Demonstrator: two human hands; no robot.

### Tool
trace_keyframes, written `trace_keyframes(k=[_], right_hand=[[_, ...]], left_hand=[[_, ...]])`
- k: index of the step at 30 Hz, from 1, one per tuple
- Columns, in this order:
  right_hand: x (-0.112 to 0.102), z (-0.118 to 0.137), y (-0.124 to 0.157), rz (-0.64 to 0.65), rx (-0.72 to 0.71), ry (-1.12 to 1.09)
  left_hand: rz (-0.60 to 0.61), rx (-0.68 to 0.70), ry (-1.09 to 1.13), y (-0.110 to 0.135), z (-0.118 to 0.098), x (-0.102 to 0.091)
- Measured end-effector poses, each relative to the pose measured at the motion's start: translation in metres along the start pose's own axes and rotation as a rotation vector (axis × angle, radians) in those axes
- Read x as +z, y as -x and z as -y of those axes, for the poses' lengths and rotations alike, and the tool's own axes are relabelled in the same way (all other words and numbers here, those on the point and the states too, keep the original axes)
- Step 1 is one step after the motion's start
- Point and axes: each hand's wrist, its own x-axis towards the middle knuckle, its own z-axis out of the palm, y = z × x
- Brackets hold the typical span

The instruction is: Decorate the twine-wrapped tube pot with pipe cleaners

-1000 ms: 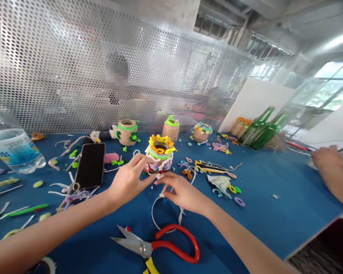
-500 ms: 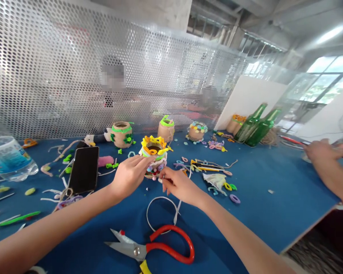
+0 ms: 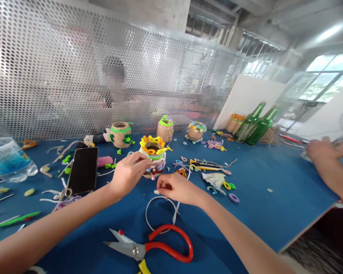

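Two hands busy: my left hand (image 3: 128, 177) grips the tan jar wrapped in yellow and green pipe cleaners (image 3: 156, 168) on the blue table (image 3: 274, 213), while my right hand (image 3: 177, 189) has just drawn back, pinching what looks like the end of a white pipe-cleaner loop (image 3: 146, 215).

Soft fuzz against hard gloss across the matt blue table (image 3: 274, 190)!

Right up front, the jar (image 3: 153, 172) is all fuzzy, matt pipe-cleaner wraps, and the white pipe cleaner (image 3: 160, 213) looks just as soft. The scissors (image 3: 125, 246) flash smooth bare steel blades, paired with glossy red plastic handles (image 3: 171, 243). Over to the left, the phone (image 3: 82, 170) shows a sleek, shiny black glass face, and the water bottle (image 3: 8, 160) is clear, thin, crinkly plastic. Further along, the green glass bottles (image 3: 248, 127) gleam, and behind it all a perforated metal screen (image 3: 74, 76) throws back bright, silvery light.
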Motion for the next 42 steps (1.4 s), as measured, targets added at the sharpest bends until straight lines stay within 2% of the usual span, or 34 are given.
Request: trace_keyframes(k=[2, 4, 6, 12, 18, 21, 24, 28, 30, 31, 33, 38, 42], right_hand=[[0.0, 0.0, 0.002, 0.184, 0.004, 0.006], [0.001, 0.002, 0.003, 0.254, -0.016, 0.039], [0.003, 0.003, 0.003, 0.214, -0.051, 0.053], [0.005, 0.005, 0.002, -0.03, -0.11, 0.039], [0.006, 0.003, 0.002, 0.035, -0.06, 0.063], [0.009, 0.003, 0.002, -0.012, -0.056, 0.101], [0.009, 0.002, 0.0, -0.18, -0.053, 0.077], [0.004, -0.012, -0.008, -0.657, -0.036, -0.076], [0.0, -0.024, -0.016, -0.813, -0.033, -0.2], [-0.002, -0.03, -0.021, -0.84, -0.037, -0.264], [-0.005, -0.041, -0.03, -0.799, -0.062, -0.382], [-0.007, -0.049, -0.047, -0.516, -0.156, -0.632], [-0.012, -0.043, -0.049, -0.433, -0.202, -0.724]], left_hand=[[0.001, 0.029, -0.008, 0.0, 0.001, 0.001], [0.009, 0.062, -0.001, -0.002, 0.002, 0.002], [0.012, 0.079, -0.003, -0.004, 0.001, 0.002], [0.003, 0.101, -0.096, -0.005, 0.002, 0.005], [-0.063, 0.096, -0.111, -0.002, 0.005, 0.011], [-0.112, -0.019, -0.061, -0.001, 0.004, 0.014], [-0.164, -0.247, 0.013, 0.0, 0.004, 0.017], [-0.124, -0.505, 0.26, 0.002, 0.007, 0.023], [-0.106, -0.59, 0.398, 0.002, 0.009, 0.024], [-0.104, -0.617, 0.452, 0.002, 0.009, 0.023], [-0.104, -0.63, 0.534, 0.004, 0.011, 0.022], [-0.037, -0.6, 0.72, 0.01, 0.02, 0.023], [0.018, -0.597, 0.741, 0.011, 0.026, 0.027]])
